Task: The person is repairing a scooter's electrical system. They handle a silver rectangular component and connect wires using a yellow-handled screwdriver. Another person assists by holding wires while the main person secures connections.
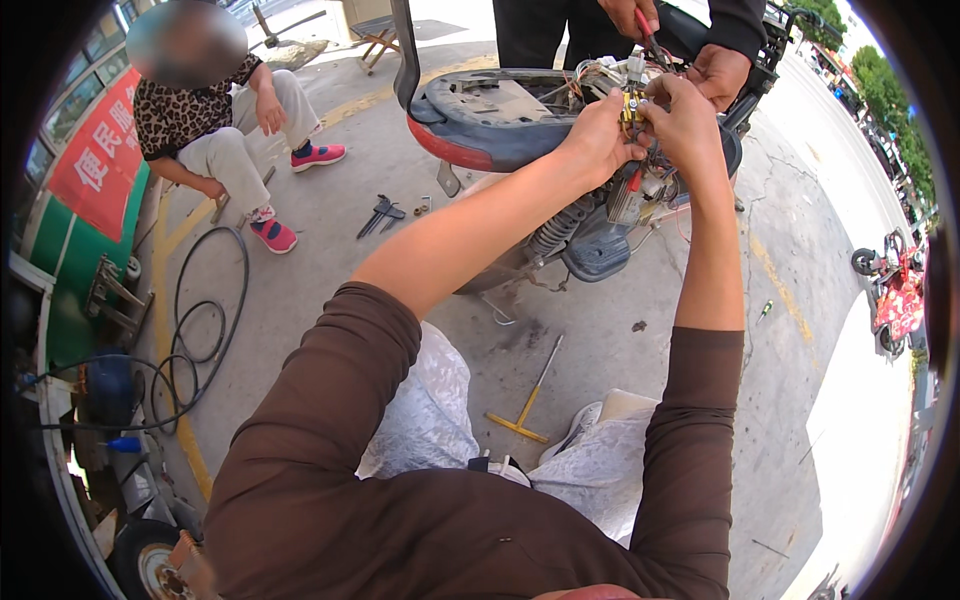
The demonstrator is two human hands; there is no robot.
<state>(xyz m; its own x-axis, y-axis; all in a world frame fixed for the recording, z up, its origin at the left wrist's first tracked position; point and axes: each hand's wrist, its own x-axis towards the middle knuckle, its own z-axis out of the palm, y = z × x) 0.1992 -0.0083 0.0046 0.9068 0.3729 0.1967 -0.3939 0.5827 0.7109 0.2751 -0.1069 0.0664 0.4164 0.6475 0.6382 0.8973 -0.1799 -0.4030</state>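
Note:
Both my arms reach forward to an opened-up scooter (470,145) with bare wiring. My left hand (603,138) is closed on the near side of a small yellow electrical part (630,106) among the wires. From the other side my right hand (688,125) pinches at the same part, fingertips bent in; exactly what its fingers grip is hidden. Just beyond, a co-worker's hand holds red-handled pliers (648,35), and that person's other hand (720,75) is at the wires beside my right hand. Below my hands hang loose wires and a finned metal part (624,208).
A yellow T-handled wrench (520,428) lies between my feet. Dark tools (380,215) rest on the ground left of the scooter, a screwdriver (766,310) on the right. A black hose (240,290) coils at left, near a seated person (215,110). A red vehicle (897,295) stands far right.

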